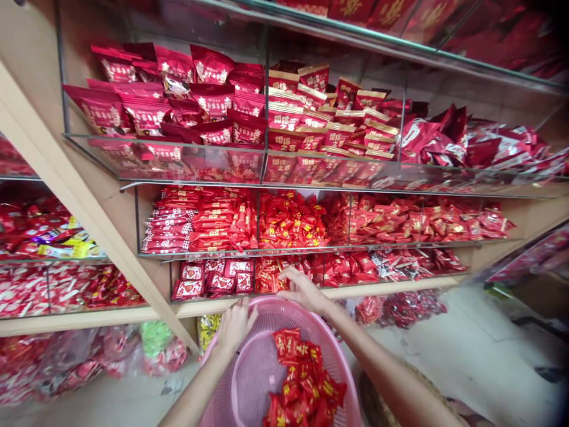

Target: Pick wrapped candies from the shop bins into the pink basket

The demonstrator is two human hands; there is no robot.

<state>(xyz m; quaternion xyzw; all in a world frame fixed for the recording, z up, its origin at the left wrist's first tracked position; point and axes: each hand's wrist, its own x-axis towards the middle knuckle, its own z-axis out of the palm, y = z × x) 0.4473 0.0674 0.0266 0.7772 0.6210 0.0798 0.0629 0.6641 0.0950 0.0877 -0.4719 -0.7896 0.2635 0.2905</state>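
A pink plastic basket [253, 354] is below me, with a heap of small red wrapped candies [306, 379] in its right part. My left hand [235, 325] grips the basket's far-left rim, fingers curled over the edge. Over the far rim reaches my right hand [303, 290], its thumb and fingers apart, at the front of the lowest shelf. Beside its fingertips lie red wrapped candies [267, 276] in a glass-fronted compartment. Nothing shows between those fingers. Left of that compartment are white-and-red square packets [220, 277].
Glass-fronted shelves [191, 163] hold red packets in several rows. A wooden post [95, 207] slants at left, with more candy shelves behind it. Bagged goods [113, 350] rest on the tiled floor [484, 350] under the bottom ledge [351, 292]. A woven basket [413, 379] stands at lower right.
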